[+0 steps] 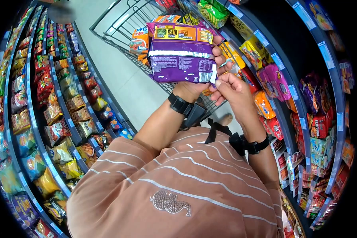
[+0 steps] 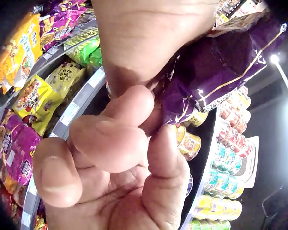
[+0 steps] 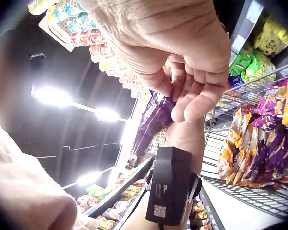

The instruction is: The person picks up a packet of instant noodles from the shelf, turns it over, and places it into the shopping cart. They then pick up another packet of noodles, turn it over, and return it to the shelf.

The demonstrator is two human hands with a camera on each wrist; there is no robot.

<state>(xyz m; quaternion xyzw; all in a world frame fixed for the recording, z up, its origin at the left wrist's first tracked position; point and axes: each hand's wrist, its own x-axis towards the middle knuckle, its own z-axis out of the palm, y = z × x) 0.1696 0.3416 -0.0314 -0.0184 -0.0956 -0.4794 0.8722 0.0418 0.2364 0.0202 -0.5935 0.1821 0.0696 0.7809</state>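
Observation:
A purple instant noodle packet [image 1: 182, 53] is held up above the cart, its printed back with a barcode and small pictures facing the head view. My left hand [image 1: 220, 53] supports it from behind, with fingers coming round its right edge; the packet covers most of the palm. At the lower right corner my right hand [image 1: 236, 85] pinches the packet between thumb and index finger. The right wrist view shows this right hand [image 3: 182, 72] close up at the packet's end. In the left wrist view the packet's corner [image 2: 177, 105] lies between the right hand's fingertips.
Behind the packet stands a wire shopping cart [image 1: 123, 29] with orange packets [image 1: 139, 41] inside. Shelves with price tags run along both sides, full of bagged food [image 1: 43, 79] and purple-pink packs [image 1: 273, 81]. Stacked cups [image 2: 230, 143] line another shelf. Grey floor tiles [image 1: 135, 91] show between.

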